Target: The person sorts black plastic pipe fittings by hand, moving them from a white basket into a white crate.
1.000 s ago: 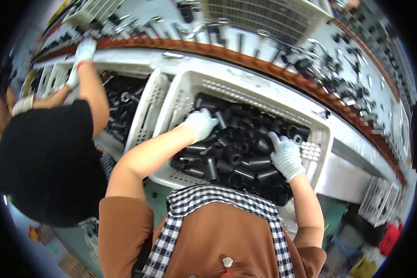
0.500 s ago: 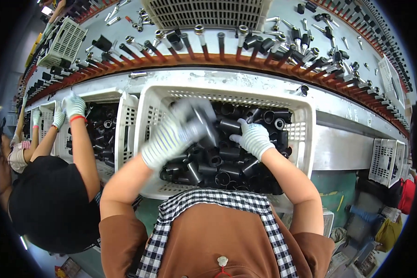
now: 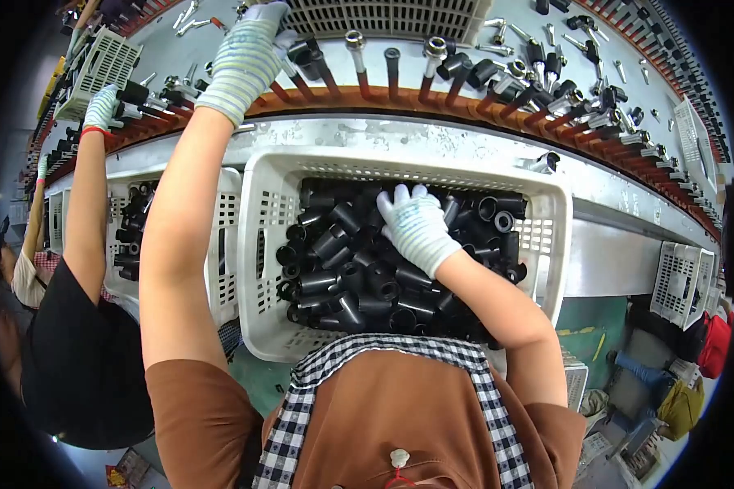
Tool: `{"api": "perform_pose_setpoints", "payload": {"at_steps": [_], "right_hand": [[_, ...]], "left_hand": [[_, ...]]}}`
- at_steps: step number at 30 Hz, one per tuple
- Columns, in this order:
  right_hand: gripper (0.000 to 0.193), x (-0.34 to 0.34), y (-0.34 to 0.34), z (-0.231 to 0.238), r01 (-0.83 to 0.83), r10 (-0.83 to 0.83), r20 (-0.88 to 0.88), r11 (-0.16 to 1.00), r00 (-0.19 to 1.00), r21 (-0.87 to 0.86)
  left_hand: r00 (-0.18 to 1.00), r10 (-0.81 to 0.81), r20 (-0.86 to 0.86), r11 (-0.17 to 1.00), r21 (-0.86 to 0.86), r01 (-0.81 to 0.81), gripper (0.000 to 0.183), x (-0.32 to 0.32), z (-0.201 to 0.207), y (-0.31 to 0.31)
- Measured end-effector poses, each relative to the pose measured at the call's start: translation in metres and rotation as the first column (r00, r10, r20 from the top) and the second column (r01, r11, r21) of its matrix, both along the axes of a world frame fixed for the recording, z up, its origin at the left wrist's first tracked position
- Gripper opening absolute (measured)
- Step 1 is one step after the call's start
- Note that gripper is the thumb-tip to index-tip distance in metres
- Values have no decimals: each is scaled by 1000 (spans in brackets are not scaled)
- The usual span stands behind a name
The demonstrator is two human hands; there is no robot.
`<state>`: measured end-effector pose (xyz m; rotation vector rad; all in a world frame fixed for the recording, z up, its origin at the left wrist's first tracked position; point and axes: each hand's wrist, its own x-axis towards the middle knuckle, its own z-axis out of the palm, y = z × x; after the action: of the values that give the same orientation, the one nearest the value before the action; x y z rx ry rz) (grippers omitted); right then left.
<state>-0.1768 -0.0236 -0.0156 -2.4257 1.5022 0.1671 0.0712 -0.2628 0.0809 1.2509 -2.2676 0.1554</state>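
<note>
My left hand (image 3: 249, 65), in a striped knit glove, reaches far forward over the red-orange rail on the bench. Its fingers are curled near the large crate's left corner, and what they hold is hidden. Below, my right hand (image 3: 420, 224) in a matching glove rests palm down on the heap of black cylindrical sleeves (image 3: 351, 281), with fingers spread and nothing gripped. The sleeves fill a white perforated plastic basket (image 3: 257, 253) in front of me. Along the rail stand upright pegs (image 3: 393, 73), some bearing chrome socket-like pieces (image 3: 355, 42) or black sleeves.
A beige crate (image 3: 375, 20) stands at the far side of the bench (image 3: 342, 134). Chrome tools (image 3: 538, 53) and black sleeves lie scattered to its right. At left a co-worker's gloved hand (image 3: 102, 106) is at the rail, beside another basket (image 3: 220, 236). A white crate (image 3: 681, 281) sits at right.
My left hand has swung from above the basket, where it held a blurred black piece, up and forward to the rail. My right hand has shifted slightly left and opened. The co-worker's hand reached forward.
</note>
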Motion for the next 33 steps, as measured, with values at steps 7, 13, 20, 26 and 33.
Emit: {"api": "perform_pose_setpoints", "payload": {"at_steps": [7, 13, 20, 26, 33], "right_hand": [[41, -6, -29, 25, -105, 80, 248, 990, 966, 92], [36, -47, -90, 102, 346, -99, 666, 904, 739, -250], [18, -12, -196, 145, 119, 112, 365, 824, 924, -554], [22, 46, -214, 138, 185, 29, 401, 855, 915, -485], [27, 12, -104, 70, -63, 350, 430, 831, 832, -553]], "left_hand": [[958, 275, 82, 954, 102, -283, 47, 65, 7, 3], [986, 59, -158, 913, -391, -118, 54, 26, -1, 113], [871, -27, -490, 987, 122, 100, 25, -25, -24, 185], [999, -40, 4, 744, 668, 27, 29, -43, -58, 205], [809, -366, 459, 359, 872, -333, 53, -47, -93, 244]]}}
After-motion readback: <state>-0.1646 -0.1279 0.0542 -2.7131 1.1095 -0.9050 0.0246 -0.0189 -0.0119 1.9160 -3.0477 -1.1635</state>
